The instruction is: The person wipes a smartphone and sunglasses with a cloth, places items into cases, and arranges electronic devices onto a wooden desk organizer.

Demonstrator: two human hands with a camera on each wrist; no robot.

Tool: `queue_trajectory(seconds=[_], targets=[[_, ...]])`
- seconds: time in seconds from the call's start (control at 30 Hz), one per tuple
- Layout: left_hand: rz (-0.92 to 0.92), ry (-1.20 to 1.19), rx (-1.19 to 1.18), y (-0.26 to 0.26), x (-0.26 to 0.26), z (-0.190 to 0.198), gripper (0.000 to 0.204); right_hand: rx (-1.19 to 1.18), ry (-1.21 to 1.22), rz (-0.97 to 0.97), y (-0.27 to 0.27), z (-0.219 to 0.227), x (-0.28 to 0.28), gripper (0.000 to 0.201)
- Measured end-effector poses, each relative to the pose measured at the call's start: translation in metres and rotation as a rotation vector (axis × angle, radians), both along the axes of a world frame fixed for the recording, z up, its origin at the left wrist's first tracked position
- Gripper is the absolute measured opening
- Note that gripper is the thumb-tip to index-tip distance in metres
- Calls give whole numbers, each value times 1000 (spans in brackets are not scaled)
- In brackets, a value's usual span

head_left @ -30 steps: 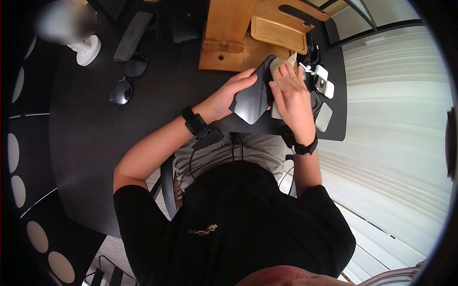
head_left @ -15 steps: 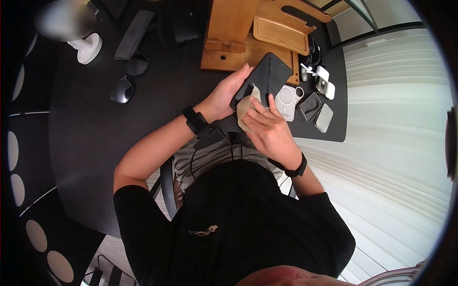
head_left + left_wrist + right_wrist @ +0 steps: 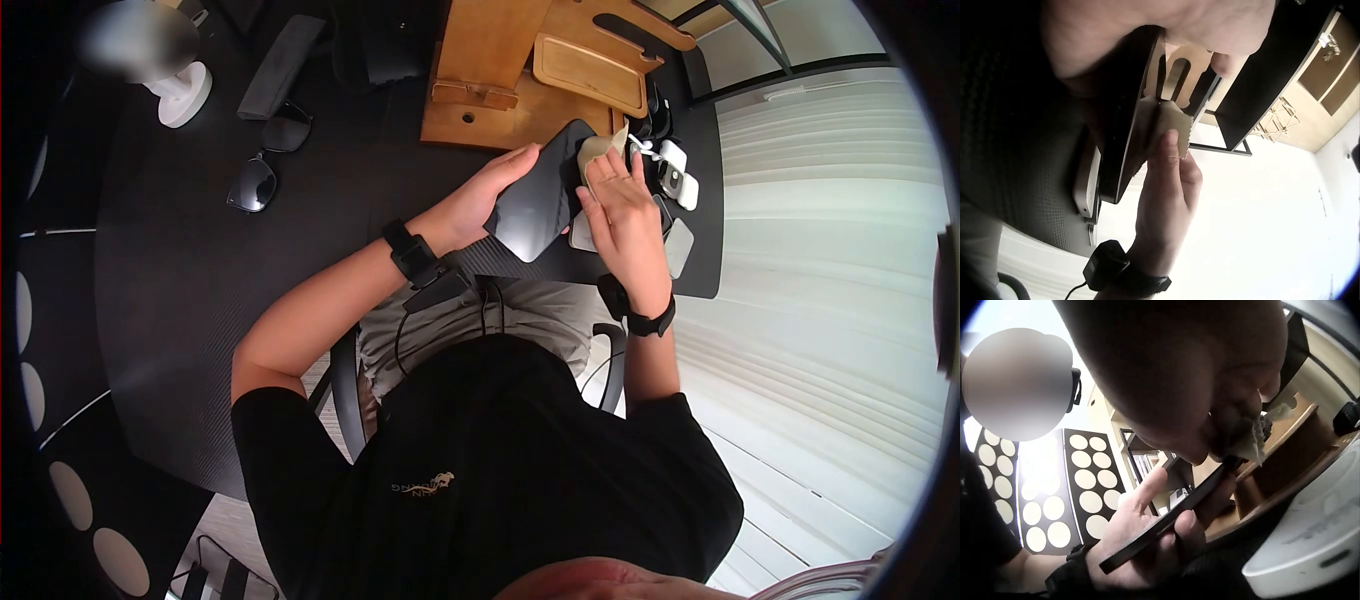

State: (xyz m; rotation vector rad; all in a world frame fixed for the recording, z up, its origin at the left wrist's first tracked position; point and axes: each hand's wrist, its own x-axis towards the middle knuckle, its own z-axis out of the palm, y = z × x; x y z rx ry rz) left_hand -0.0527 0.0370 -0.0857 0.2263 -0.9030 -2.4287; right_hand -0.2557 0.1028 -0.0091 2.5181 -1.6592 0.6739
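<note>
A thin black phone (image 3: pixel 537 205) with a glossy face is held over the table's front part by my left hand (image 3: pixel 468 208). The left thumb lies along one long edge, and in the right wrist view the fingers curl round the phone (image 3: pixel 1166 523) from beneath. My right hand (image 3: pixel 628 215) pinches a beige cloth (image 3: pixel 597 152) at the phone's far right edge. In the left wrist view the right thumb presses on the cloth (image 3: pixel 1173 122), which has a zigzag-cut border. The right fingertips are partly hidden by the cloth.
A wooden stand (image 3: pixel 480 115) with a small wooden tray (image 3: pixel 590 75) stands behind the hands. White earbud cases (image 3: pixel 684 190) and a pale flat slab (image 3: pixel 679 248) lie at the right. Sunglasses (image 3: pixel 252 183), a dark long case (image 3: pixel 283 68) and a white round base (image 3: pixel 185 95) are at the left.
The right hand wiped the cloth to the phone's near end half a second ago and has moved back up to its far right edge. The phone has tilted, and its reflection shifted.
</note>
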Motion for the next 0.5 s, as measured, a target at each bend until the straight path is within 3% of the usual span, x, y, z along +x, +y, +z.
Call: queue_trajectory(seconds=[0.1, 0.17, 0.27, 0.4, 0.5], targets=[[16, -16, -52, 3, -2, 5, 60, 25, -1, 47, -6, 4, 12, 30], [226, -197, 12, 11, -4, 19, 60, 42, 13, 87, -5, 0, 23, 30], [169, -104, 89, 6, -1, 11, 60, 89, -14, 194, 3, -5, 42, 32], [191, -167, 174, 4, -3, 0, 64, 172, 8, 274, 20, -11, 51, 35], [137, -90, 67, 2, -3, 2, 67, 224, 0, 301, 34, -15, 52, 37]])
